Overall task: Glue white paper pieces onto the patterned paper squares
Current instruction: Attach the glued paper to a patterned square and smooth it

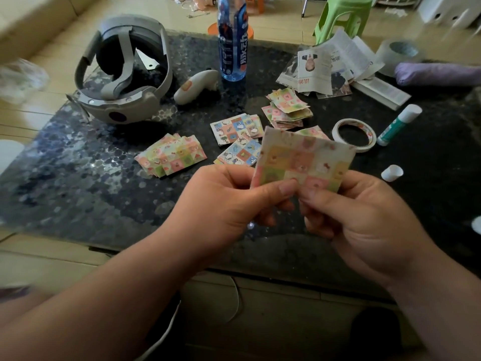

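- From my head camera, the only container on the dark speckled table (78, 178) is a blue-labelled bottle (232, 40), upright at the far edge. I cannot tell how full it is.
- I hold one patterned paper square (303, 158) above the near middle of the table, with its printed side facing me and standing nearly upright.
- My left hand (221, 201) pinches the square's near left corner, with the thumb on the front and curled fingers behind.
- My right hand (364, 220) pinches the near edge just beside it, thumb tip almost touching my left thumb.
- Both forearms reach in from the near side, and the hands meet over the table's near edge.
- Beyond my hands lie fanned piles of patterned squares: one to the left (171, 155), two in the middle (235, 128), and one farther right (286, 108).
- A tape roll (354, 135) lies flat to the right of the held square, with a green glue stick (398, 125) just beyond it and a small white cap (391, 173) nearer.
- A headset (122, 71) and a controller (195, 86) sit far left, and cut newspaper (328, 66) far right.
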`<state>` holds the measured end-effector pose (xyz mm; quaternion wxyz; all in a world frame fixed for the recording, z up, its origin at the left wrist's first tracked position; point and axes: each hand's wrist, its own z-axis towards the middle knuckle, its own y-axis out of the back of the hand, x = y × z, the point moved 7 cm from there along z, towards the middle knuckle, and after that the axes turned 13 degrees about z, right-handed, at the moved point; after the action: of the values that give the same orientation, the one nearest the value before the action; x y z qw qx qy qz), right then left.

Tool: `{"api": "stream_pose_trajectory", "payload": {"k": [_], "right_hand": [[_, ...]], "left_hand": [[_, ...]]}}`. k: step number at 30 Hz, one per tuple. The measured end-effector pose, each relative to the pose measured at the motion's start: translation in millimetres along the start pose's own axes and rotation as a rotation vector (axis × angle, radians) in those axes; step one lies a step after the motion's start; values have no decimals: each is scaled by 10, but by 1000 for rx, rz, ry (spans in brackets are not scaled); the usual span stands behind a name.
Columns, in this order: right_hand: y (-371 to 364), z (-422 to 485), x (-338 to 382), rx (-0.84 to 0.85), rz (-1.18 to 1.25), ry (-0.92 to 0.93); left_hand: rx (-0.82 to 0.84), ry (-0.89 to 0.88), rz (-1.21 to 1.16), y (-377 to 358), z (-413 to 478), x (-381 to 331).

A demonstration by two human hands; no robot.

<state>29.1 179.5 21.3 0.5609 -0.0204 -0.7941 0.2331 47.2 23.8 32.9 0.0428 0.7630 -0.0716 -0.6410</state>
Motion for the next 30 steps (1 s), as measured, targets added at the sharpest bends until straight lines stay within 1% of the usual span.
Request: {"api": "stream_pose_trajectory", "payload": {"k": [5,7,9,11,13,18,21,26,28,30], "right_hand": [[-44,-70,6,19,-148,-7],[-41,-55,-14,1,-210,-24],[-30,-37,-36,-10,-221,-64],[-32,-25,-53,14,-210,-107],[-59,-25,-76,52,-183,-152],[-84,-17,-140,79,-109,-227],[-83,-23,-139,65,-71,-248],[-76,-31,-121,29,17,-281],[-76,-27,-118,31,17,-284],[-71,-25,-120,35,7,-291]], "left_hand": [[-76,-110,62,88,-15,-90],[-82,-177,154,101,-14,-129],[-60,-216,261,118,-14,-151],[-30,-212,321,151,-6,-139],[-12,-176,307,187,27,-79],[77,26,85,120,79,139],[86,132,-87,72,85,220],[74,309,-459,-25,95,318],[77,347,-525,-54,90,343],[68,362,-522,-52,93,367]]}}
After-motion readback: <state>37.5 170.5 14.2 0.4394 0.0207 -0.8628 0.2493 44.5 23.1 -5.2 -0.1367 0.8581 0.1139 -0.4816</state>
